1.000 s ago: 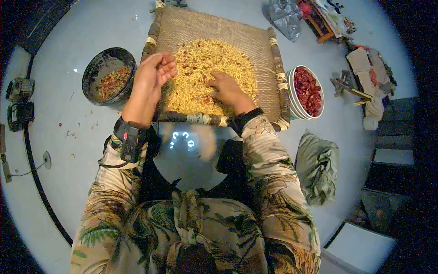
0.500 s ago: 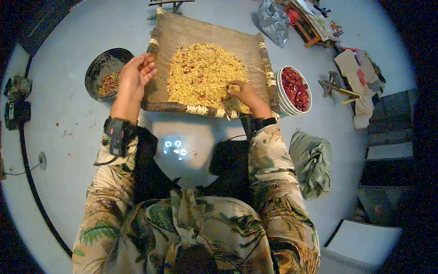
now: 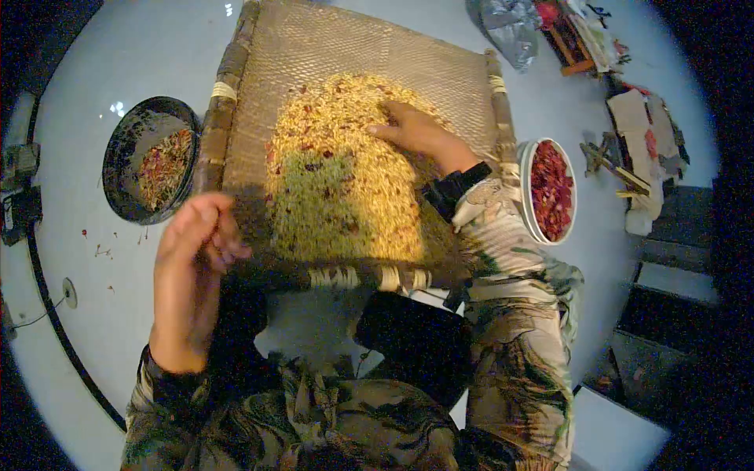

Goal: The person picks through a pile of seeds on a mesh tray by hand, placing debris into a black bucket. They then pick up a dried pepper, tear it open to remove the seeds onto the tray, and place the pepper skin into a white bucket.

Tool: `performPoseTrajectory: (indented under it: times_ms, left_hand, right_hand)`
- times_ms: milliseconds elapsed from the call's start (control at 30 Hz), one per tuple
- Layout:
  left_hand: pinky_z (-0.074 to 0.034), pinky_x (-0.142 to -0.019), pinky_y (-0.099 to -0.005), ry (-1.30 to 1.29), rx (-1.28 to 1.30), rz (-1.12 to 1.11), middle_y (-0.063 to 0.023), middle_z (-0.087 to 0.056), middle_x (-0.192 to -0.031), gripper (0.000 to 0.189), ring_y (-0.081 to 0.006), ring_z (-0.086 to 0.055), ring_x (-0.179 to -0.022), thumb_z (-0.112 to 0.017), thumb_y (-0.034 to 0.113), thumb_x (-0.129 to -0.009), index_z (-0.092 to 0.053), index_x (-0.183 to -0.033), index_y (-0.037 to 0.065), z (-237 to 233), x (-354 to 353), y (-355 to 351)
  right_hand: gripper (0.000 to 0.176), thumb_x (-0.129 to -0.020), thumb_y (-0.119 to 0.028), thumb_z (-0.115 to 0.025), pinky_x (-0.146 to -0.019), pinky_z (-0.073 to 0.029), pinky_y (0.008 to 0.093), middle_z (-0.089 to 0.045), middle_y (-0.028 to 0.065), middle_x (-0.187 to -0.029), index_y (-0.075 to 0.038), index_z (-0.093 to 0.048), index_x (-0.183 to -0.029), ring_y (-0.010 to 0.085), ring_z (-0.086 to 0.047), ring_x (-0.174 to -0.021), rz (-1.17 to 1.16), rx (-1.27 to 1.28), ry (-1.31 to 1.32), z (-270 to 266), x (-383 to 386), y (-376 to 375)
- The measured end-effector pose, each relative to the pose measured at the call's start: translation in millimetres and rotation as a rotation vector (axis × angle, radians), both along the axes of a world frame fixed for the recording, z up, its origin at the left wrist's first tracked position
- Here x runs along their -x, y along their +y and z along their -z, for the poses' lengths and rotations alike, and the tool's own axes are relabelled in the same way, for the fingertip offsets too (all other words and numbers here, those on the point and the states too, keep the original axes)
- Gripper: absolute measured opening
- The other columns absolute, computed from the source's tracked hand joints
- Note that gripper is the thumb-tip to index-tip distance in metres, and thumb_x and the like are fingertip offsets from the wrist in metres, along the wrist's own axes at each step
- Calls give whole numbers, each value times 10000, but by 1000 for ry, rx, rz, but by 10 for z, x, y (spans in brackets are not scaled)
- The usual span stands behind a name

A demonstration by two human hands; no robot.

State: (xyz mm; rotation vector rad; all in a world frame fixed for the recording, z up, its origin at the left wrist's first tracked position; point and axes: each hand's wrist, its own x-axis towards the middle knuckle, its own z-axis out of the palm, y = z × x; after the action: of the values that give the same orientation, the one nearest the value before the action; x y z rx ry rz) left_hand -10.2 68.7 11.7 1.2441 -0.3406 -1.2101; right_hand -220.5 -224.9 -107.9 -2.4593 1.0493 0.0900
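Yellow seeds [image 3: 353, 204] flecked with dark red bits lie spread on a woven mesh tray [image 3: 377, 47] with a wooden frame bound in pale cord. My right hand [image 3: 416, 133] rests on the upper right of the seeds, its fingers apart and partly over them. Beside the frame's lower left corner, my left hand [image 3: 196, 235] is raised with curled fingers and is blurred; whether it holds anything is hidden.
To the left is a black bowl [image 3: 122, 165] with mixed debris inside. A white bucket [image 3: 526, 212] of dark red pieces stands at the right. Farther off are a grey plastic bag [image 3: 506, 31] and a small wooden stool [image 3: 577, 59].
The tray looks larger and nearer. My right hand has moved farther up over the seeds and its fingers have spread. My left hand has come down and back, off the frame's left side.
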Motion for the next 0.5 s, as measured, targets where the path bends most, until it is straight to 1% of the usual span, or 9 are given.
performPoseTrajectory:
  times_ms: [67, 167, 200, 267, 300, 367, 433, 467, 500]
  left_hand:
    - [-441, -611, -253, 74, -62, 33, -36, -519, -716, 191, -117, -499, -628, -478, 191, -881, -526, -952, 21, 111, 27, -119]
    - [-441, -619, -274, 31, -194, 69, -53, -519, -720, 176, -146, -507, -646, -470, 169, -878, -513, -959, 19, 247, 31, -243]
    - [-444, -627, -284, 17, -232, 88, -61, -521, -724, 166, -156, -514, -659, -472, 154, -875, -509, -963, 19, 268, 29, -290]
    - [-447, -635, -284, 100, -241, -6, -59, -530, -730, 155, -153, -518, -661, -478, 137, -869, -507, -964, 19, 383, 10, -324]
    - [-449, -639, -283, 136, -238, -53, -58, -534, -733, 150, -151, -521, -662, -481, 129, -866, -506, -965, 19, 436, -10, -329]
    - [-450, -646, -278, 20, -203, 29, -56, -544, -738, 154, -148, -522, -659, -490, 123, -863, -503, -973, 16, 478, -61, -344]
    - [-449, -645, -272, 39, -223, 58, -54, -551, -740, 157, -144, -524, -656, -495, 119, -861, -502, -977, 14, 571, -84, -271]
    - [-447, -642, -269, 117, -262, 50, -53, -553, -740, 157, -143, -525, -655, -496, 119, -861, -503, -977, 13, 663, -75, -196]
    - [-444, -638, -266, 195, -300, 46, -52, -556, -740, 158, -142, -527, -654, -497, 119, -861, -504, -977, 12, 667, -93, -217]
  right_hand:
    - [590, -769, -438, -598, -885, -410, 389, -515, 210, -1149, -38, -477, -1185, 362, -502, -1049, -139, 66, 145, 31, -204, -75]
    - [546, -774, -390, -601, -841, -432, 408, -523, 218, -1107, -22, -480, -1160, 388, -503, -1013, -302, -23, 155, -276, -350, 79]
    - [539, -770, -375, -608, -828, -437, 409, -524, 217, -1100, -19, -480, -1154, 386, -508, -1003, -357, -43, 124, -240, -317, 68]
    - [526, -762, -344, -623, -801, -447, 411, -526, 215, -1085, -11, -478, -1143, 383, -518, -981, -466, -76, 53, -237, -271, -36]
    - [524, -758, -335, -629, -799, -448, 409, -528, 215, -1083, -10, -482, -1142, 380, -521, -978, -496, -154, 27, -264, -293, -122]
    - [520, -750, -317, -643, -796, -451, 405, -533, 214, -1078, -9, -488, -1139, 373, -528, -972, -560, -304, -23, -361, -357, -308]
    - [505, -750, -307, -643, -794, -449, 401, -541, 213, -1064, -5, -501, -1128, 371, -532, -964, -520, -244, -68, -277, -385, -540]
    - [497, -751, -302, -643, -793, -449, 398, -545, 212, -1057, -3, -507, -1123, 370, -534, -960, -502, -213, -93, -210, -424, -662]
    - [490, -751, -297, -642, -796, -448, 397, -549, 212, -1050, -1, -512, -1120, 368, -532, -966, -444, -208, -60, -211, -507, -750]
